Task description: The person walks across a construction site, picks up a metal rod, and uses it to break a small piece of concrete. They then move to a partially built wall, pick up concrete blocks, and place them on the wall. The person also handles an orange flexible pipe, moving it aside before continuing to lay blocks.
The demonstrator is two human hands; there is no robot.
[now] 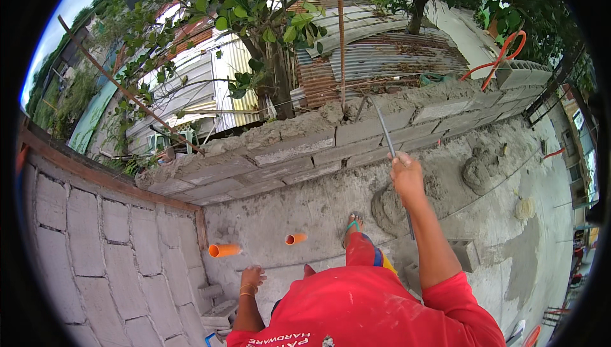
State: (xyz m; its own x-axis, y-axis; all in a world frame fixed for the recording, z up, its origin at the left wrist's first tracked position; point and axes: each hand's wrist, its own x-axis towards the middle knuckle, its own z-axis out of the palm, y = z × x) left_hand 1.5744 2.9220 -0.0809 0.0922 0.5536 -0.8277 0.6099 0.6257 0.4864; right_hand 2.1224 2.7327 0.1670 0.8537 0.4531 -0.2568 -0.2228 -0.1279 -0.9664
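My right hand (406, 172), arm stretched forward, is closed around a grey bent metal bar (384, 125). The bar's hooked upper end is at the top of the low block wall (299, 150), close to an upright rusty rebar (342, 41); whether they touch, I cannot tell. Its straight lower end runs down beside my forearm. Rough wet-looking mortar (280, 132) covers the wall's top. My left hand (252, 277) hangs low at my side, fingers loosely apart, with nothing seen in it.
Two orange pipes (224, 250) stick up from the concrete floor. Mortar heaps (388, 210) lie along the wall's foot. A taller block wall (108, 245) stands left. Loose blocks (464, 255) are near my right side. An orange loop (503, 61) rests on the wall's far right.
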